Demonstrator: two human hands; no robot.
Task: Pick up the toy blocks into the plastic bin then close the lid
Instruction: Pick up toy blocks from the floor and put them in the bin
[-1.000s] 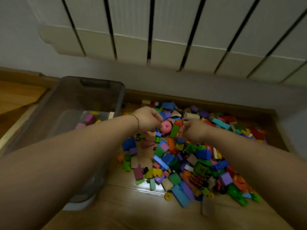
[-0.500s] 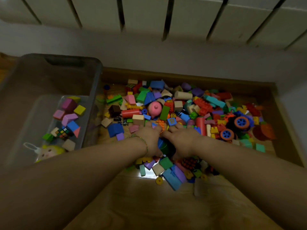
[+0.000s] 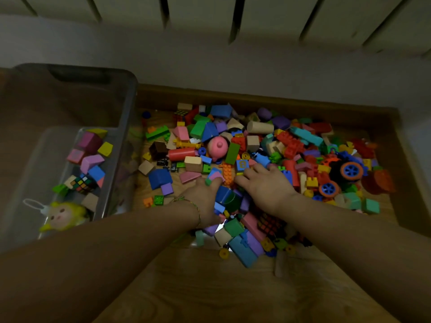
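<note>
A big pile of colourful toy blocks (image 3: 256,145) lies on the wooden floor against the wall. Left of it stands the clear plastic bin (image 3: 129,108), open, with several blocks (image 3: 89,150) at its bottom. My left hand (image 3: 205,199) is dug edge-on into the near middle of the pile, its fingertips by a pink block (image 3: 215,176). Beside it my right hand (image 3: 265,187) lies palm down on the blocks with its fingers spread. Blocks fill the gap between my two hands. No lid is in view.
The bin also holds a small puzzle cube (image 3: 81,184) and a yellow-haired doll (image 3: 63,215). A pink round toy (image 3: 218,146) and blue-and-orange wheels (image 3: 351,171) sit in the pile. A wooden baseboard (image 3: 256,99) and a radiator (image 3: 210,17) bound the far side.
My hands came down from the far part of the pile to its near middle and now rest on the blocks, the right hand's fingers spread wider. My head tilted down, showing the bin's contents.
</note>
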